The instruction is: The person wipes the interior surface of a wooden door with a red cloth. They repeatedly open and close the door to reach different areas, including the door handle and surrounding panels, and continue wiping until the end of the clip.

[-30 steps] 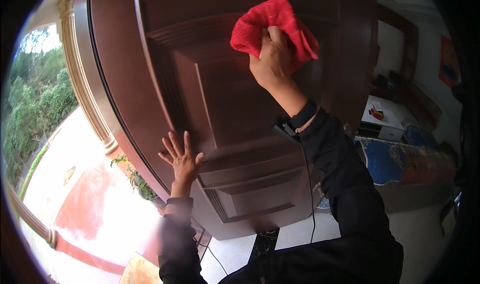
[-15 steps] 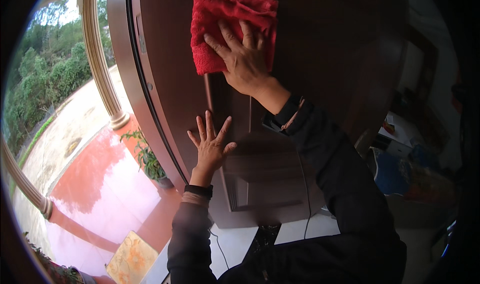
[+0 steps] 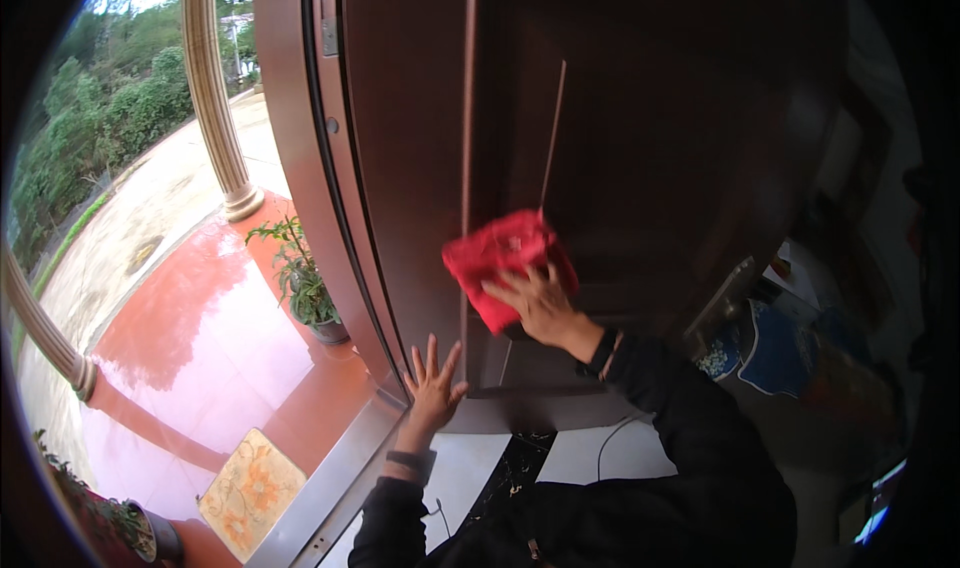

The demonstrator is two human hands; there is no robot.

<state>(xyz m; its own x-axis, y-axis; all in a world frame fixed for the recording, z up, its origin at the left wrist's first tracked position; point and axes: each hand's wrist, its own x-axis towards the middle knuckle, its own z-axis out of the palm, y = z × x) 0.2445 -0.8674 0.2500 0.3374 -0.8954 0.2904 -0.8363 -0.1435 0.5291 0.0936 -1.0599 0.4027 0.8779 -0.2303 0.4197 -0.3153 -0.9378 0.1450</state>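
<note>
Where the dark brown wooden door (image 3: 640, 148) fills the upper middle of the view, stands open on its threshold, panelled, with pale vertical grooves down its face. To its left, the door frame (image 3: 300, 168) in the same reddish brown, bending with the lens. Beyond the frame, a glossy red porch floor (image 3: 190, 318) reflecting bright sky, then a paved yard and green shrubs further out. Two pale ribbed columns: one (image 3: 210, 88) upright near the frame, another (image 3: 40, 318) curving along the left rim. Below the door, a metal threshold strip (image 3: 330, 478) running diagonally, with a white tiled floor (image 3: 450, 478) on the near side. On the porch, a potted plant (image 3: 300, 278) just beside the frame, and lower down a patterned doormat (image 3: 250, 488) lying against the threshold strip.

Against the lower door panel, pressed flat, a red cloth (image 3: 500, 258), crumpled at its lower right edge. On that cloth, the right hand (image 3: 535, 303), fingers spread over the fabric, grip flat and pushing rather than clenched, black sleeve and a dark wristband behind it. Lower and to the left, the left hand (image 3: 432, 383), fingers fanned apart, palm laid bare against the door's edge near the bottom, holding nothing, a dark band at the wrist. Both hands near each other, not touching.
</note>
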